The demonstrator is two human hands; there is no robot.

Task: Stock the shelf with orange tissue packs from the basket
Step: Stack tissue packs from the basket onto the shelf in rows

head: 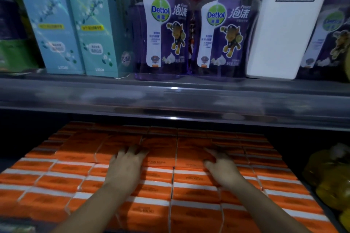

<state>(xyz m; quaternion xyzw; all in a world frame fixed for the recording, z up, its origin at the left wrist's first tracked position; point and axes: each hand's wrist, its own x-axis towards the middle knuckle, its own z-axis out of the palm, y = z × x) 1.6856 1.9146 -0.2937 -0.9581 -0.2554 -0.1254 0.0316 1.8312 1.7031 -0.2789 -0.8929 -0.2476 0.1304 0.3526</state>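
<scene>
Our left hand [126, 165] lies palm down on the orange tissue packs [56, 181], fingers relaxed and spread forward, pressing on the wrapping without closing on anything. Our right hand [222, 168] rests on the same raised row just beside it. Its fingers are bent over the far edge of a pack and the thumb points inward, but the light is dim and we cannot tell whether it grips that pack or only rests on it.

The packs fill the bay beneath the clear shelf rail [170, 98], laid flat in tight rows from the near edge to the dark back. Each has glossy orange film with a white band along one side and a small dark print in the middle, too blurred to read. A second layer sits on the rear rows, and both hands are on its front edge.

Above the rail stand two teal boxes [70, 22], two purple Dettol bottles [195, 28] side by side, a white carton [284, 30] and, at the far right, another Dettol bottle [333, 36]. Yellow bags [329, 176] lie just right of the orange rows.
</scene>
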